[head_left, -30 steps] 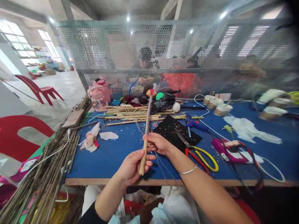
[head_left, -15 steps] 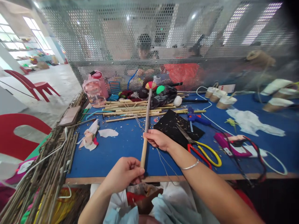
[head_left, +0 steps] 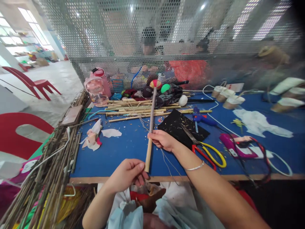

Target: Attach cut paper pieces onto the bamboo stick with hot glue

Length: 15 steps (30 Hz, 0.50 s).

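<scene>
A long wooden stick (head_left: pixel 152 119) points away from me over the table, grey along its far part and pale at the near end. At its far tip is a red-and-cream ball (head_left: pixel 155 84). My right hand (head_left: pixel 164 140) is closed around the stick's middle, thumb and fingers pinching it. My left hand (head_left: pixel 130 173) is beside the near end, its thumb just left of the stick and its fingers loosely curled and apart. Thin strings (head_left: pixel 166 160) trail below my right hand. Right of that hand lie red-and-yellow-handled scissors (head_left: pixel 202 144), partly over a black cloth (head_left: pixel 175 122).
Across the blue table (head_left: pixel 114 152) lie several thin sticks (head_left: pixel 133 111), fabric scraps (head_left: pixel 92 136), a blue glue gun (head_left: pixel 202 119) and a purple pouch (head_left: pixel 230 144). A pink bottle (head_left: pixel 97 89) stands at back left. Branches (head_left: pixel 54 165) line the left edge; a perforated screen (head_left: pixel 114 38) rises behind.
My left thumb has come off the stick's near end and sits just left of it. My right hand keeps its hold. The view has shifted slightly.
</scene>
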### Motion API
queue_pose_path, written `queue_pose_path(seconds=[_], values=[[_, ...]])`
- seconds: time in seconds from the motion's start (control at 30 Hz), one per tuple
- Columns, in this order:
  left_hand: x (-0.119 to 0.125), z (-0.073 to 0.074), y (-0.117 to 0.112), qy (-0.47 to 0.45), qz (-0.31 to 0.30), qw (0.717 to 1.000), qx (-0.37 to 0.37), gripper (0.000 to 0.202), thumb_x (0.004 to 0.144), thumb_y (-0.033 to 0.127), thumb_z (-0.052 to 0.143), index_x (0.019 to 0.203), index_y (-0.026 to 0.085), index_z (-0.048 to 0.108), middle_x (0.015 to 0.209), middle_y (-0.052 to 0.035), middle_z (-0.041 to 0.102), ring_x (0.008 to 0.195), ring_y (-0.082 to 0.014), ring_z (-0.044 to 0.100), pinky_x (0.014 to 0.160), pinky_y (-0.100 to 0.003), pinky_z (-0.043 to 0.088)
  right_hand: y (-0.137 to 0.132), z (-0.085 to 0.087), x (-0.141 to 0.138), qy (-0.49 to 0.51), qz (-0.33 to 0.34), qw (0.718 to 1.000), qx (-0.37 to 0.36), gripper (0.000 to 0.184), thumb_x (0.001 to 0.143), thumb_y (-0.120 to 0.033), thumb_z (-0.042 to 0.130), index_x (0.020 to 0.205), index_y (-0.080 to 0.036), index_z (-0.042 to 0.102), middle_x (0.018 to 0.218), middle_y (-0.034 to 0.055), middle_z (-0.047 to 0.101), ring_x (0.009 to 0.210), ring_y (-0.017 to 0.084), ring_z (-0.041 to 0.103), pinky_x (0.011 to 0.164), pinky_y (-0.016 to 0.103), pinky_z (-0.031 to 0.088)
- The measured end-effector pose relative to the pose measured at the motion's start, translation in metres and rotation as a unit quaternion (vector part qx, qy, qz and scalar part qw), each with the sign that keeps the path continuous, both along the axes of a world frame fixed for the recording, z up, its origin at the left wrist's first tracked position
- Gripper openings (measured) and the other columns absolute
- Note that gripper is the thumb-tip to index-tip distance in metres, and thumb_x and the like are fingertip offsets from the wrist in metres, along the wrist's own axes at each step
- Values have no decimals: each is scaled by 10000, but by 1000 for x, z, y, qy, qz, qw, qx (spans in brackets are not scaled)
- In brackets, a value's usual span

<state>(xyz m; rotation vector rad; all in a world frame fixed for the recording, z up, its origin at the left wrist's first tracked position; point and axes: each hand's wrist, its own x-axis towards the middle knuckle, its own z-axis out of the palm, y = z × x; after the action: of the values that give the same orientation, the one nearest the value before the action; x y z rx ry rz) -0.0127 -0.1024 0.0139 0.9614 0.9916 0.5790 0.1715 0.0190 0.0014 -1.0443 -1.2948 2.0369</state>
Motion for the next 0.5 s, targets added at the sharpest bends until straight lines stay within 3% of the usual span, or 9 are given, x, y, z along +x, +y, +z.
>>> queue_pose_path(seconds=[0.17, 0.3, 0.37, 0.5], values=[[12, -2, 12, 65, 58, 993, 84, 408, 699, 491, 644, 866, 126, 571, 579, 23, 575, 461, -62, 483, 453, -175, 371, -2, 0, -3, -20, -8, 999, 29, 384, 667, -482, 668, 654, -184, 426, 401, -122, 271, 335, 24, 144, 308, 182, 69], [24, 1, 34, 99, 92, 984, 118, 376, 601, 433, 741, 701, 131, 540, 473, 56, 511, 400, -47, 412, 398, -164, 315, -3, 2, -3, -24, -19, 999, 35, 385, 670, -481, 668, 663, -184, 423, 398, -126, 262, 335, 24, 131, 309, 180, 64], [27, 1, 39, 45, 87, 992, 78, 375, 595, 419, 751, 708, 123, 549, 528, 27, 571, 410, -50, 446, 404, -165, 344, -3, 5, 0, 4, -8, 1000, 29, 365, 692, -473, 659, 694, -174, 449, 418, -126, 255, 350, 22, 121, 322, 178, 57], [25, -2, 34, -119, 78, 990, -16, 380, 673, 382, 714, 900, 97, 606, 681, -43, 650, 501, -84, 569, 444, -169, 418, -3, 9, 10, 91, 59, 994, -5, 313, 728, -406, 657, 839, -142, 530, 476, -116, 252, 388, 21, 120, 359, 171, 45]])
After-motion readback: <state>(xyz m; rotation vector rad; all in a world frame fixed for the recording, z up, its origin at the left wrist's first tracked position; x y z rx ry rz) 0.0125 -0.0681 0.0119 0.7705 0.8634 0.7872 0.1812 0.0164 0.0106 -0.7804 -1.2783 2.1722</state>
